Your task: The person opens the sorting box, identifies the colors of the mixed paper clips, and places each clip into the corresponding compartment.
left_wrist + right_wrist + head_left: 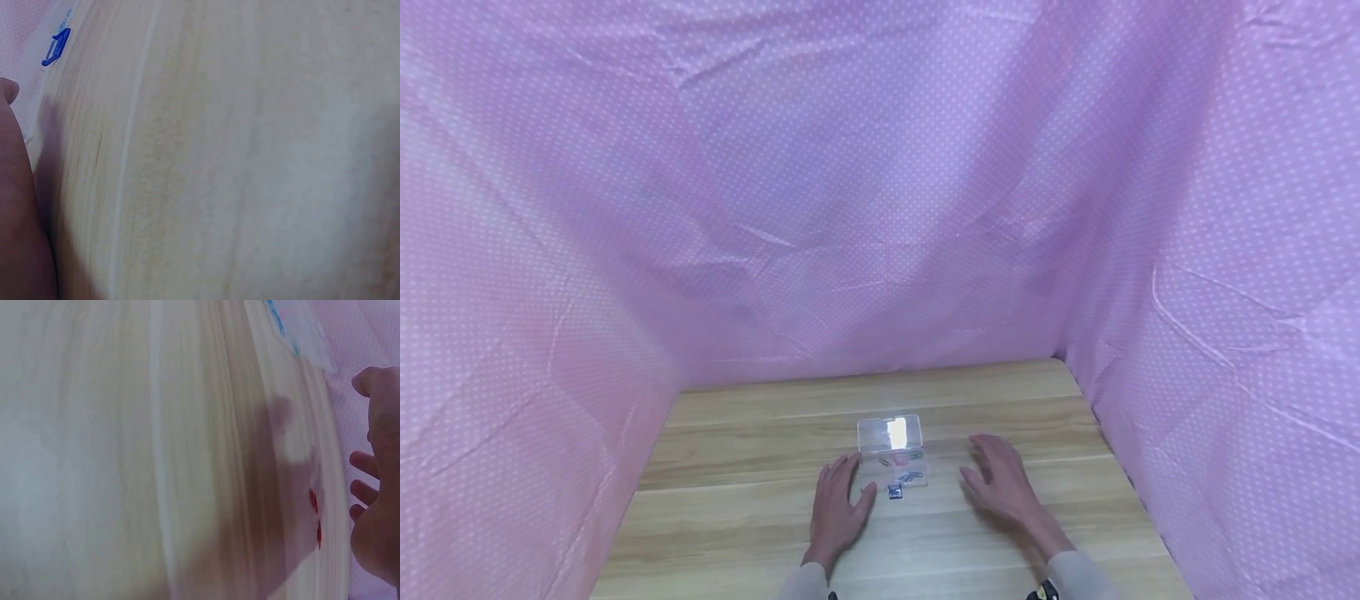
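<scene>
A small clear plastic box stands on the table with its transparent lid folded back, away from the person. Inside it lie several paper clips, some of them blue. From its front side sticks out a blue latch. My left hand rests beside the box's left side, fingers loosely spread, the index fingertip right at the box's edge. Off to the box's right, my right hand hovers with relaxed, slightly bent fingers, and nothing shows in its grasp. Its shadow falls on the wood in the right wrist view.
The wooden table has pink dotted cloth hanging behind it and at both sides. Two small red things show on the wood near the right hand's shadow. A dark band is worn at the right wrist.
</scene>
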{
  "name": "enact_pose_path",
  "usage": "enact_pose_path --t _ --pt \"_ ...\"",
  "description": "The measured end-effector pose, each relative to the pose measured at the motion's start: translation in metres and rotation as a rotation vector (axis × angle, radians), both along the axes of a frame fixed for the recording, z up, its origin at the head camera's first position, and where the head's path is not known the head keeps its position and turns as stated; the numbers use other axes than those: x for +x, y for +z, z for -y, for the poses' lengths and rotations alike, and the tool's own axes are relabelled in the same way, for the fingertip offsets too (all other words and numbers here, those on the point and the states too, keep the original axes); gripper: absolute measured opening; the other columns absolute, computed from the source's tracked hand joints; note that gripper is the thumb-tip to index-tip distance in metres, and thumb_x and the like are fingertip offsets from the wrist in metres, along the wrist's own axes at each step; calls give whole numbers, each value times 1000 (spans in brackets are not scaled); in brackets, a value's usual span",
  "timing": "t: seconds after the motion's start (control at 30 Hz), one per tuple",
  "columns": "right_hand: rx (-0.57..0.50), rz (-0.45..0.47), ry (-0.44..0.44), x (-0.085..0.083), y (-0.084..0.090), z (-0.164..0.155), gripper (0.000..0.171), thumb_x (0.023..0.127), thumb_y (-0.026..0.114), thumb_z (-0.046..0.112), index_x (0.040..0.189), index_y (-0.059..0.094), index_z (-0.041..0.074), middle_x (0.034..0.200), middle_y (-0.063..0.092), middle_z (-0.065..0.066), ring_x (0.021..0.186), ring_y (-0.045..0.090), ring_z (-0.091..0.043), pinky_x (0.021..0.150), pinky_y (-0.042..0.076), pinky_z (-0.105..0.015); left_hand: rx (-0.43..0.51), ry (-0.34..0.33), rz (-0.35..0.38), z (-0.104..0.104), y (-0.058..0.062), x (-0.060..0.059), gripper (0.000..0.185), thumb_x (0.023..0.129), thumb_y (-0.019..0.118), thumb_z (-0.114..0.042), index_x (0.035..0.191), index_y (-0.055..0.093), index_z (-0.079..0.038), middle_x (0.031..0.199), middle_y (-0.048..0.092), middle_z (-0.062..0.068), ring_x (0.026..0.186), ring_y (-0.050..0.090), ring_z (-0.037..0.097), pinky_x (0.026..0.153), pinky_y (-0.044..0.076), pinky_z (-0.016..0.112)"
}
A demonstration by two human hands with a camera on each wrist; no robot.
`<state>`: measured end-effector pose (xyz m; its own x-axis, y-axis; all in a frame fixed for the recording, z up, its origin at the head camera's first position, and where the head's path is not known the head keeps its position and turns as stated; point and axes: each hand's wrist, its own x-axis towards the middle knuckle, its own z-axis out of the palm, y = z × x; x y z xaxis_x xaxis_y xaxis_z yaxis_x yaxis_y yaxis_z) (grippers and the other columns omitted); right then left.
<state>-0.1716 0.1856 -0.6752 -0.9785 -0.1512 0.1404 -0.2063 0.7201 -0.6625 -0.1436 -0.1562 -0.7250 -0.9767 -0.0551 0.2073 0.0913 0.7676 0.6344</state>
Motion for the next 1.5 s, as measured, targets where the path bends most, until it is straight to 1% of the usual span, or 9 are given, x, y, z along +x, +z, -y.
enact_pose_path --t 0.1,0.3,0.53,0.77,0.93,1.07,1.3,1.4,1.5 --pt "-3 -30 -9 0 -3 -8 69 103 80 33 162 57 4 165 60 -24 158 49 -51 135 32 -77 3 -6 -5 0 1 0 64 104 76 -44 161 62 -18 164 66 12 160 55 38 144 28 62" --pt "23 -128 -13 1 -7 -22 64 100 82 26 154 62 -3 155 67 -27 149 56 -53 130 37 -77 -1 -9 -1 0 2 1 64 104 76 -44 161 61 -17 164 65 13 160 54 38 144 27 62" --pt "-14 -50 -51 3 -8 -37 66 103 81 29 160 58 3 160 63 -24 154 50 -50 131 34 -77 11 -3 16 0 -1 1 65 105 75 -46 162 60 -19 164 66 10 162 53 36 146 24 59" --pt "0 -25 -68 0 -14 -51 68 103 81 25 161 56 1 161 62 -26 155 47 -52 132 30 -79 4 2 21 0 -2 1 64 105 75 -47 161 61 -19 164 66 10 162 54 35 146 25 58" --pt "9 -63 -68 -4 -18 -58 66 100 82 20 158 58 -1 158 64 -28 152 50 -54 129 32 -81 6 -1 7 0 -1 1 65 105 74 -47 162 60 -19 165 66 10 162 53 36 145 25 60" --pt "19 -115 -65 -7 -21 -62 62 98 84 15 154 62 -2 153 67 -28 148 54 -55 126 37 -80 1 2 10 0 -1 2 65 105 74 -47 162 61 -19 164 67 10 162 54 36 146 25 60" --pt "29 -211 -73 -10 -28 -63 48 94 87 7 138 73 -5 137 75 -28 135 63 -56 117 46 -78 1 5 13 -1 -1 1 64 106 73 -47 162 61 -19 164 67 10 162 54 36 145 26 60" --pt "32 -207 -85 -12 -30 -63 42 94 86 6 133 75 -4 136 75 -28 134 62 -56 117 46 -78 -6 5 16 0 -2 0 64 106 73 -48 162 60 -20 164 67 9 162 53 36 146 25 59" --pt "29 -180 -95 -13 -31 -63 39 95 85 5 132 76 -4 137 73 -29 136 60 -56 119 42 -78 -8 4 21 0 -2 -1 65 106 72 -49 162 60 -20 164 66 9 162 53 36 146 25 59"
